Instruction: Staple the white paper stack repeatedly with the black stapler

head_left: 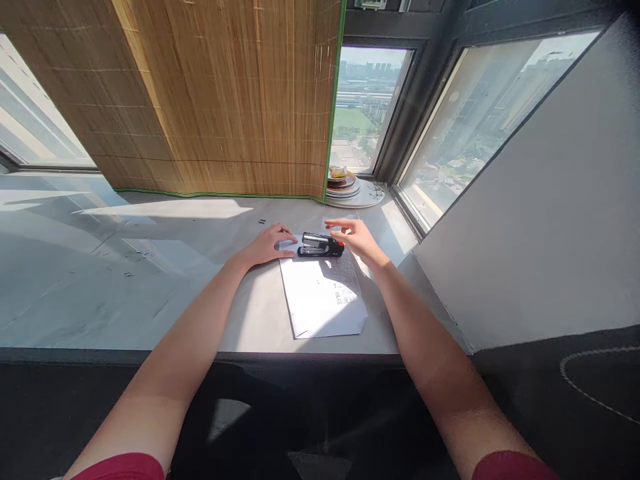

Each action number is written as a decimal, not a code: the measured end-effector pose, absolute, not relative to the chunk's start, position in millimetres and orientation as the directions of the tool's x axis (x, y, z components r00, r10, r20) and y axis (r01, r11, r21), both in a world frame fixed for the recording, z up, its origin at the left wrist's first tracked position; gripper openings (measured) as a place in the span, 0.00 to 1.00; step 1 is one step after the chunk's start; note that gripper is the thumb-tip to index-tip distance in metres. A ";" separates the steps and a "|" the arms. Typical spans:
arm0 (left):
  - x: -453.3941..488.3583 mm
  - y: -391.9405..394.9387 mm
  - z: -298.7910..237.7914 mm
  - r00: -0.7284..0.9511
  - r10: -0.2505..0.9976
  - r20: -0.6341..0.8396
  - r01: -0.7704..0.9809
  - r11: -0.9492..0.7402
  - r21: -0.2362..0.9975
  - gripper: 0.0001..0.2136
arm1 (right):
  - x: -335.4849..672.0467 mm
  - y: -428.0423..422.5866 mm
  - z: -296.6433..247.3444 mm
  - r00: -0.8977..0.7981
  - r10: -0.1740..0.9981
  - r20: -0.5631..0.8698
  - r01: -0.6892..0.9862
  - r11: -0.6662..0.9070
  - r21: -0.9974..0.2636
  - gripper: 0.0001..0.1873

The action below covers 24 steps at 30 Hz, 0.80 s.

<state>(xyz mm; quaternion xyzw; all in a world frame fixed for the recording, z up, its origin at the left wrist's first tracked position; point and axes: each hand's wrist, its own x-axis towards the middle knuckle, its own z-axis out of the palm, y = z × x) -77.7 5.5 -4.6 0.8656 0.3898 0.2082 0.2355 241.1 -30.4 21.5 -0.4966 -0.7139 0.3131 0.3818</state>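
A black stapler [313, 251] with an orange-red part at its right end lies across the top of some white paper [320, 293], its jaws apart toward the left. Printed marks and a shadow show on the paper's right half. At the paper's upper left corner, my left hand [266, 247] rests with its fingers spread, the tips by the edge near the stapler's jaws. My right hand [359, 239] is at the stapler's right end, fingers stretched to the left and apart. Whether its thumb side touches the stapler, I cannot tell.
Small dark bits, perhaps staples [143, 253], lie scattered on the pale marble sill [75, 287]. Stacked plates [370, 195] stand in the window corner. A bamboo blind [225, 100] hangs behind, and a white wall [545, 200] slopes at right.
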 end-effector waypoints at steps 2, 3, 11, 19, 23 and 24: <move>-78.1 5.3 -3.8 0.602 0.783 0.159 0.580 -0.565 0.586 0.21 | 253.9 -29.7 24.7 -0.234 0.971 0.036 0.313 0.111 -0.943 0.27; -78.2 5.2 -3.5 0.600 0.785 0.154 0.581 -0.560 0.591 0.21 | 258.9 -29.9 25.8 -0.279 0.959 -0.056 0.240 0.013 -0.971 0.27; -76.8 4.9 -2.9 0.593 0.791 0.152 0.582 -0.551 0.597 0.21 | 265.0 -30.0 23.8 -0.429 0.835 -0.344 0.015 -0.374 -0.927 0.23; -84.5 7.9 -2.7 0.549 0.816 0.180 0.419 -0.455 0.786 0.43 | 266.8 -29.2 23.0 -0.412 0.833 -0.369 -0.010 -0.409 -0.913 0.33; -82.3 11.3 -6.5 0.388 0.888 0.247 0.219 -0.349 0.911 0.42 | 265.0 -29.3 24.0 -0.264 0.939 -0.222 0.145 -0.189 -0.971 0.26; -79.6 11.7 -6.7 0.337 0.904 0.262 0.165 -0.331 0.929 0.41 | 262.5 -29.4 23.6 -0.219 0.962 -0.163 0.215 -0.115 -0.970 0.24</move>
